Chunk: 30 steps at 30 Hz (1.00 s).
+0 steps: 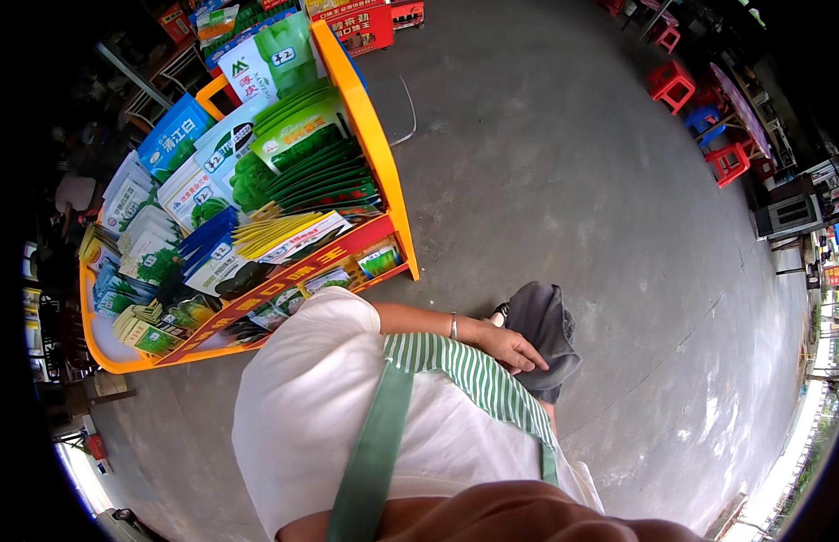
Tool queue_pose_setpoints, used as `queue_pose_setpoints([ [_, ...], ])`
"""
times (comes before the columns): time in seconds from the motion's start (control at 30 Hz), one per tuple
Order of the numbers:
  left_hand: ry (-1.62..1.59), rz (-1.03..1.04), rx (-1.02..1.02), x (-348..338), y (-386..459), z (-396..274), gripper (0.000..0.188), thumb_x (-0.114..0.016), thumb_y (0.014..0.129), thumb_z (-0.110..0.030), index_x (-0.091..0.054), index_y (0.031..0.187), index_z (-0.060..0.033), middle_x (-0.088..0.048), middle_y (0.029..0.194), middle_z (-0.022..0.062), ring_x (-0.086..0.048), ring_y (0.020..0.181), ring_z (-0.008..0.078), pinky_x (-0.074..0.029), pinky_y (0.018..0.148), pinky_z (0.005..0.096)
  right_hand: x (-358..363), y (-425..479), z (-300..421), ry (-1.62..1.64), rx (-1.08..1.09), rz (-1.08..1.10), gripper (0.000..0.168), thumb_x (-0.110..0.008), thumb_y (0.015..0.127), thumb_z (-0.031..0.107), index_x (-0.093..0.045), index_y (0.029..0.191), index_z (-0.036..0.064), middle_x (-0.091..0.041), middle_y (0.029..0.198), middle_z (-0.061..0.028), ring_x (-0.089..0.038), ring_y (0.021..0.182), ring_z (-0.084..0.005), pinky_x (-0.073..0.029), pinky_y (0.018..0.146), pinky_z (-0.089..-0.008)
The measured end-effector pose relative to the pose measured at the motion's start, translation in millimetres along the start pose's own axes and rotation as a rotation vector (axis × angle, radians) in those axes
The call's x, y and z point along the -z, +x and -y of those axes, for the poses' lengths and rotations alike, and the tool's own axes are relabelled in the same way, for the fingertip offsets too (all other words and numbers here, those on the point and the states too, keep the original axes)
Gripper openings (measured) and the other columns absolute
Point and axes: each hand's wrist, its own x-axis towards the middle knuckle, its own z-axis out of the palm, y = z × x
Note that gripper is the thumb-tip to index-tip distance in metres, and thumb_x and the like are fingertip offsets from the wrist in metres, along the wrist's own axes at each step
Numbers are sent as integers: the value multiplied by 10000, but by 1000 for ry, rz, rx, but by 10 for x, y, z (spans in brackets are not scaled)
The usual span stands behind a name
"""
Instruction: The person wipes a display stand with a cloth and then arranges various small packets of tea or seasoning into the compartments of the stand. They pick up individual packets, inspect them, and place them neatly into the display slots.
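My left hand (513, 346), with a silver-coloured bracelet (453, 325) at its wrist, hangs in front of my dark grey trousers (543, 325). Its fingers are loosely bent and nothing shows in them. Beside the forearm lies the green-and-white striped bib of an apron (453, 352), worn over a white T-shirt (311, 406). A large, close patch of skin at the bottom edge seems to be my right hand (528, 508) near the camera. Its fingers are cut off there. To my left stands a yellow-edged display rack (385, 169) filled with seed packets (257, 176), some with price stickers.
Grey concrete floor (595, 223) spreads ahead and right. Red plastic stools (671, 85) and a blue stool (704, 122) stand by a table (741, 112) at the far right. Red printed boxes (358, 28) are behind the rack. A dark metal-framed cabinet (788, 215) stands farther right.
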Motion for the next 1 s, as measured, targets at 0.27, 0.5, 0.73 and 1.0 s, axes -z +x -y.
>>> queue_pose_setpoints([
  [0.27,-495,-830,-115,1647,764,-590,510,-423,951,-466,-517,1244,-59,-607,921,40,-565,878,128,-465,774,266,374,1597,1799,-1774,854,261,464,-508,911,267,-420,1321,69,-481,1278,-117,-458,1166,-234,-372,993,-366],
  [0.5,-1106,-1039,-415,2612,1012,-1318,537,-377,933,-522,-527,1237,-105,-582,1193,85,-539,1097,212,-438,941,364,-601,3009,2088,-1922,494,641,609,-603,787,206,-414,1353,87,-234,1484,-159,-305,1320,-354,-277,1054,-425],
  [0.73,-1348,-1296,-675,4041,355,-836,407,-387,939,-341,-610,1095,-38,-655,1053,126,-614,1006,279,-459,938,432,-963,4494,2063,-1664,398,992,477,-669,755,144,-560,1219,125,-384,1391,-188,-406,1248,-368,-351,1018,-436],
  [1.0,-1344,-2355,-1070,4959,-1301,-172,331,-450,909,-251,-587,1098,-17,-636,1043,110,-638,891,291,-513,836,412,394,6452,2841,-1380,-263,17,318,-591,878,201,-590,1188,133,-594,1073,-62,-581,902,-175,-476,705,-292],
])
